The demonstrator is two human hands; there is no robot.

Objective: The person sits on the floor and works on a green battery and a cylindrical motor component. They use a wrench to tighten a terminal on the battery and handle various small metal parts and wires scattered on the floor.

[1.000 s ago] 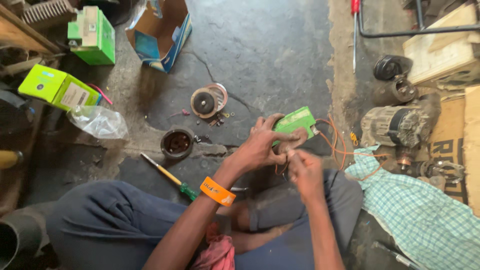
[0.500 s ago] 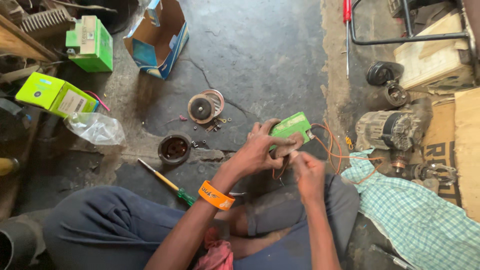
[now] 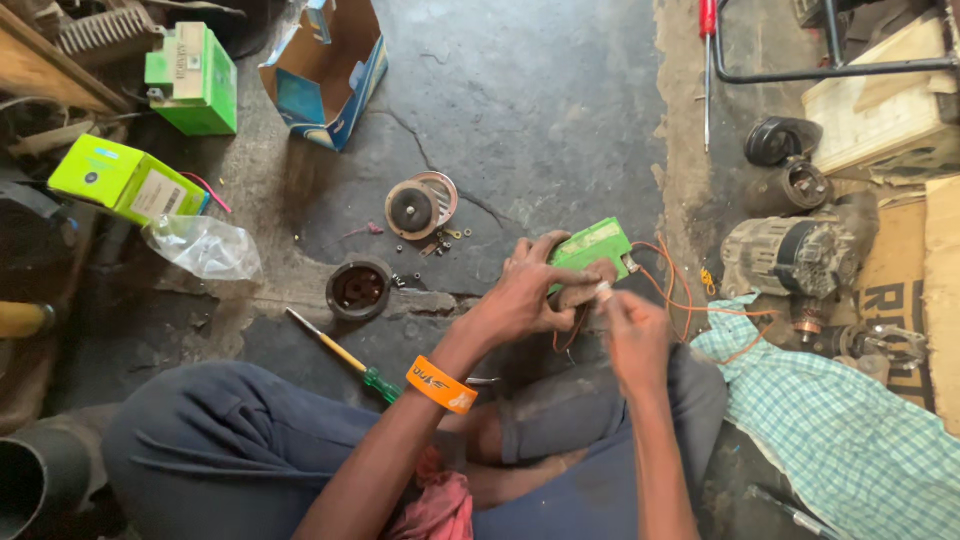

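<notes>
Seated person working a small green rectangular unit over a cracked, oil-dark concrete floor

Left to right across the stained floor (image 3: 560,90): a lime-green cardboard box (image 3: 125,180) and crumpled clear plastic bag (image 3: 203,247), an open blue-and-brown carton (image 3: 325,70), a round black metal housing (image 3: 359,288) beside a yellow-shafted, green-handled screwdriver (image 3: 340,352), a disc-shaped metal rotor (image 3: 420,205) with loose screws near it; the left hand (image 3: 522,292), orange wristband behind it, is clasped around the small green rectangular unit (image 3: 592,247) just above the knees, the right hand (image 3: 630,325) pinches something pale at its lower edge, too small to identify; orange wires (image 3: 672,285) trail right to a grey alternator (image 3: 790,255) and checked cloth (image 3: 840,430). Frame edges cut off the carton and the wooden crate, and the hands cover the green unit's lower half
</notes>
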